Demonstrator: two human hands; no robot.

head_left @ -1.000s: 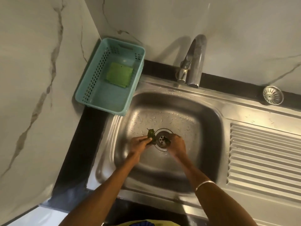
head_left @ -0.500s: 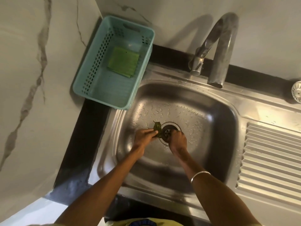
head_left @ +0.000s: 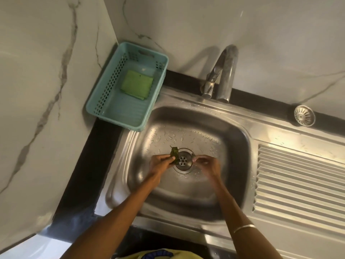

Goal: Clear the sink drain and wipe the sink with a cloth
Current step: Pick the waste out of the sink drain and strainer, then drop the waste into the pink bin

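Clearing leaf scraps off the sink drain, the cloth not yet taken up.

Head view: the left hand pinches a wet green leaf at the left edge of the drain; the right hand, blurred, seems to pinch a small scrap just right of it, though I cannot tell for sure. The green cloth lies in the teal basket beside the sink. Next, likely: discard the scraps, then fetch the cloth.

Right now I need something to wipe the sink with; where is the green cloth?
The green cloth lies inside the teal basket on the counter, at the sink's far-left corner, left of the tap.
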